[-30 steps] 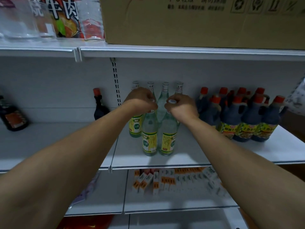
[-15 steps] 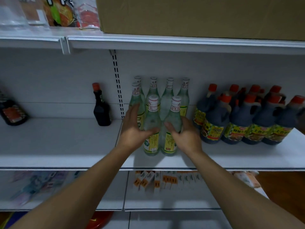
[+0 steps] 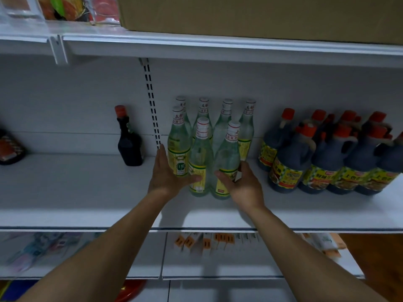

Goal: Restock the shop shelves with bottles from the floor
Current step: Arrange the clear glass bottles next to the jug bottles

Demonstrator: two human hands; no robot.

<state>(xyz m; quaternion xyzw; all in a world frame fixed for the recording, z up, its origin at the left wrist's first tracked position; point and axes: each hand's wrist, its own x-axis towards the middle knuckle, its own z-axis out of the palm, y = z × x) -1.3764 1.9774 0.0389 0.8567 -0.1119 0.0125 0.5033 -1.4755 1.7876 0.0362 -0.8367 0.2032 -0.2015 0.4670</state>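
Far left on the shelf (image 3: 65, 192): a dark jar (image 3: 8, 149) at the frame edge, then a lone dark bottle (image 3: 129, 147) with a red cap. Centre: a cluster of clear bottles (image 3: 222, 136), white caps, yellow-green labels, upright, two in front and more behind. Left hand (image 3: 169, 177) open, palm against the front-left bottle (image 3: 199, 162), fingers flat, not wrapped round it. Right hand (image 3: 244, 186) open and loosely cupped at the base of the front-right bottle (image 3: 226, 162), thumb touching the label. Right: dark jugs (image 3: 327, 158) with orange caps, packed close.

Probably glass and full: heavy, rigid, breakable, smooth. Best gripped round the labelled body, not the thin neck.

Half a second ago, much the same pose on the same pair; a second ago, fists closed over the caps. View since tilted slightly.
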